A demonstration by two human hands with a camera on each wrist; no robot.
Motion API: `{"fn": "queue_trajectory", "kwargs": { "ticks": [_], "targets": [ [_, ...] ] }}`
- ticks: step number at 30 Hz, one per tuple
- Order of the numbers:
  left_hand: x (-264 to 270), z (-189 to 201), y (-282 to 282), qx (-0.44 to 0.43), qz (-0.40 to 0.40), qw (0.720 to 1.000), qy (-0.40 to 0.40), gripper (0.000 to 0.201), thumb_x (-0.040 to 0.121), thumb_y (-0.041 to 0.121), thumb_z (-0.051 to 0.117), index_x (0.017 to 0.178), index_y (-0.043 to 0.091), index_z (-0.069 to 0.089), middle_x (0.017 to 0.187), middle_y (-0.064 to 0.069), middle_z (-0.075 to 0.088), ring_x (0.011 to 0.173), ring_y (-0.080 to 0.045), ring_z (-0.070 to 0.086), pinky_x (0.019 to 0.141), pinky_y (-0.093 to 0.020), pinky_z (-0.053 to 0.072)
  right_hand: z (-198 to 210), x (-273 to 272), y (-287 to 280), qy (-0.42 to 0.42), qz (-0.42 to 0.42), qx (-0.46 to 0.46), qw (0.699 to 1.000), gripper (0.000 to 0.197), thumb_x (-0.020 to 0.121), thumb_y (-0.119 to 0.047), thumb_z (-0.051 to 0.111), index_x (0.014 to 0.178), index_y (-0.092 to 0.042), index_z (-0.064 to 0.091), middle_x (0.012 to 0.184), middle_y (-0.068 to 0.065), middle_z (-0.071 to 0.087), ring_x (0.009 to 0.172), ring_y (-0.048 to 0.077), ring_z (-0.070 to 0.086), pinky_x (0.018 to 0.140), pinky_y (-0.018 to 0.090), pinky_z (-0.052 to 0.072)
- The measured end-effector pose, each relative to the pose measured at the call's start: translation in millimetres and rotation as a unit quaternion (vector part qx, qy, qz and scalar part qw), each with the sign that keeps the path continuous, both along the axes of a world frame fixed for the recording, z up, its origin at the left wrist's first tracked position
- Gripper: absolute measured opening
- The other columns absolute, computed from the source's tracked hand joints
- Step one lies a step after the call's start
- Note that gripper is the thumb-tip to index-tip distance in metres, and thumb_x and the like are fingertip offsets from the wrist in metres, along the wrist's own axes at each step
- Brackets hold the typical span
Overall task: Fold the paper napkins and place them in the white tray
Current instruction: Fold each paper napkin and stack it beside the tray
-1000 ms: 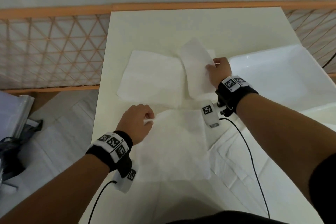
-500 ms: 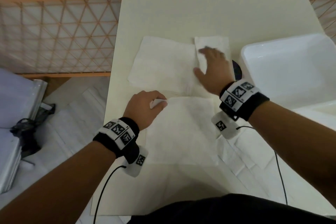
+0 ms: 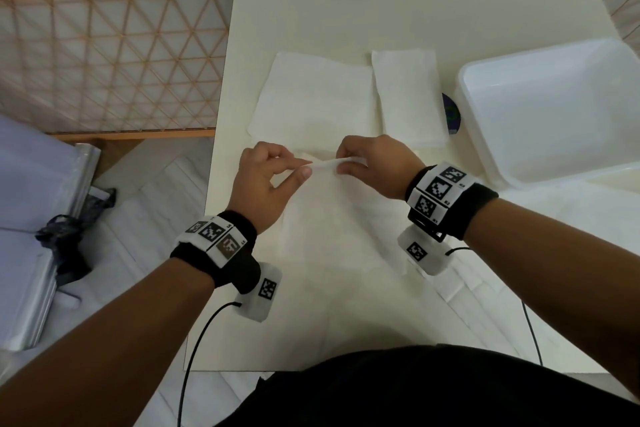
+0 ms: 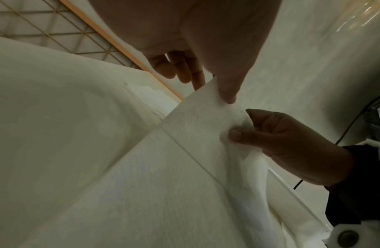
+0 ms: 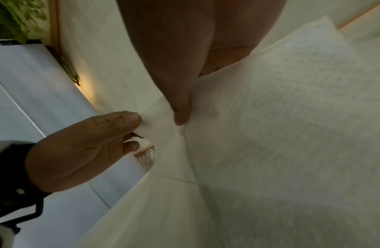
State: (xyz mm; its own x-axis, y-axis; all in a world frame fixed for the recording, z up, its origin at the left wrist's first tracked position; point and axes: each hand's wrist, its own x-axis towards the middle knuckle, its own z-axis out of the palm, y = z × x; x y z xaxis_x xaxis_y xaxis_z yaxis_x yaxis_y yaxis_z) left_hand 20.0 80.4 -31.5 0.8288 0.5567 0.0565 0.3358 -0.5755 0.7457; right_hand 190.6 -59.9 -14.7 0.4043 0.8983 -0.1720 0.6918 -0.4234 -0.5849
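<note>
The near napkin (image 3: 332, 218) lies toward the table's near edge, its far edge lifted off the surface. The left hand (image 3: 266, 184) pinches that raised edge between thumb and forefinger, the other fingers curled; the right hand (image 3: 377, 166) pinches the same edge just beside it, thumb underneath and fingers curled over. The wrist views show both thumbs pressed onto the paper. Past the hands, an unfolded napkin (image 3: 311, 97) lies flat at the table's middle, and a folded napkin (image 3: 408, 97) sits just to its right. The white tray (image 3: 485, 156) stands at the table's right edge, its far right side cut off by the frame. A dark disc (image 3: 452, 113) is half hidden between folded napkin and tray. The wristbands (image 3: 440, 191) carry black-and-white square markers; their tiny lettering is unreadable. The table (image 3: 346, 10) is cream.
</note>
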Motion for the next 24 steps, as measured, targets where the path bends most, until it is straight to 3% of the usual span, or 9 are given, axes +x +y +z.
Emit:
{"fn": "queue_trajectory", "kwargs": {
  "ticks": [2,3,5,7,10,13,16,19,24],
  "targets": [
    [0.2,4.6,-4.2,0.012,0.007,1.000,-0.013,0.017,0.088,0.037,0.066,0.102,0.032,0.072,0.106,0.011,0.049,0.106,-0.013,0.041,0.084,-0.019,0.038,5.8,0.3,-0.5,-0.013,0.002,0.007,1.000,0.019,0.093,-0.036,0.054,0.101,-0.022,0.063,0.086,-0.008,0.064,0.083,0.019,0.058,0.073,0.031,0.044],
    [0.5,6.9,-5.0,0.016,0.007,1.000,-0.014,0.019,0.087,0.037,0.067,0.105,0.032,0.071,0.108,0.011,0.048,0.107,-0.014,0.041,0.085,-0.021,0.039,8.4,1.9,-0.7,-0.024,0.006,0.014,1.000,0.021,0.093,-0.037,0.054,0.104,-0.024,0.065,0.101,-0.006,0.067,0.095,0.019,0.059,0.081,0.034,0.046],
    [-0.4,10.1,-5.5,0.018,-0.001,1.000,-0.008,0.027,0.085,0.032,0.070,0.112,0.031,0.068,0.112,0.009,0.047,0.109,-0.015,0.042,0.088,-0.026,0.040,13.2,6.1,-1.7,-0.052,0.017,0.029,0.998,0.022,0.091,-0.037,0.057,0.104,-0.025,0.069,0.125,-0.006,0.061,0.115,0.018,0.050,0.095,0.039,0.042],
    [-3.1,8.9,-4.7,0.027,-0.013,1.000,0.000,0.028,0.086,0.023,0.069,0.113,0.029,0.067,0.112,0.008,0.049,0.108,-0.015,0.044,0.088,-0.027,0.041,17.0,6.8,-3.1,-0.085,0.014,0.053,0.995,0.019,0.089,-0.036,0.061,0.100,-0.027,0.072,0.120,-0.005,0.061,0.113,0.020,0.047,0.094,0.039,0.040],
    [-12.0,2.3,-5.4,0.056,-0.027,0.998,0.019,0.022,0.086,0.015,0.067,0.102,0.030,0.072,0.106,0.005,0.056,0.101,-0.014,0.045,0.080,-0.016,0.036,20.7,-5.9,-8.5,-0.141,0.032,0.069,0.987,0.018,0.087,-0.035,0.062,0.100,-0.029,0.073,0.105,-0.004,0.062,0.102,0.021,0.049,0.087,0.034,0.036],
    [-24.8,-2.8,-6.5,0.072,-0.042,0.995,0.059,0.025,0.085,0.012,0.067,0.097,0.032,0.074,0.107,0.006,0.059,0.099,-0.012,0.040,0.080,-0.010,0.030,15.0,-30.1,-22.3,-0.166,0.079,0.044,0.982,0.019,0.087,-0.035,0.060,0.101,-0.031,0.073,0.104,-0.005,0.063,0.102,0.022,0.050,0.086,0.035,0.033],
    [-37.1,-4.8,-7.1,0.085,-0.042,0.991,0.089,0.025,0.084,0.013,0.067,0.097,0.033,0.074,0.108,0.012,0.057,0.102,-0.012,0.039,0.082,-0.020,0.034,-1.8,-53.3,-38.9,-0.148,0.106,0.027,0.983,0.020,0.087,-0.034,0.059,0.100,-0.034,0.073,0.115,-0.005,0.063,0.113,0.024,0.050,0.098,0.039,0.030],
    [-43.1,-7.9,-6.9,0.105,-0.058,0.985,0.123,0.027,0.083,0.012,0.068,0.098,0.034,0.074,0.111,0.009,0.059,0.108,-0.019,0.042,0.091,-0.022,0.031,-16.4,-64.5,-49.6,-0.115,0.128,-0.022,0.985,0.027,0.088,-0.040,0.056,0.113,-0.036,0.067,0.136,-0.006,0.052,0.131,0.020,0.037,0.114,0.043,0.015],
    [-46.0,-11.2,-3.9,0.117,-0.085,0.976,0.164,0.046,0.083,-0.004,0.053,0.107,0.030,0.073,0.121,0.000,0.058,0.111,-0.027,0.040,0.095,-0.023,0.026,-23.3,-68.0,-57.7,-0.125,0.093,-0.093,0.983,0.046,0.084,-0.065,0.048,0.117,-0.035,0.062,0.145,-0.007,0.042,0.142,0.018,0.022,0.118,0.048,-0.003]
  ]
}}
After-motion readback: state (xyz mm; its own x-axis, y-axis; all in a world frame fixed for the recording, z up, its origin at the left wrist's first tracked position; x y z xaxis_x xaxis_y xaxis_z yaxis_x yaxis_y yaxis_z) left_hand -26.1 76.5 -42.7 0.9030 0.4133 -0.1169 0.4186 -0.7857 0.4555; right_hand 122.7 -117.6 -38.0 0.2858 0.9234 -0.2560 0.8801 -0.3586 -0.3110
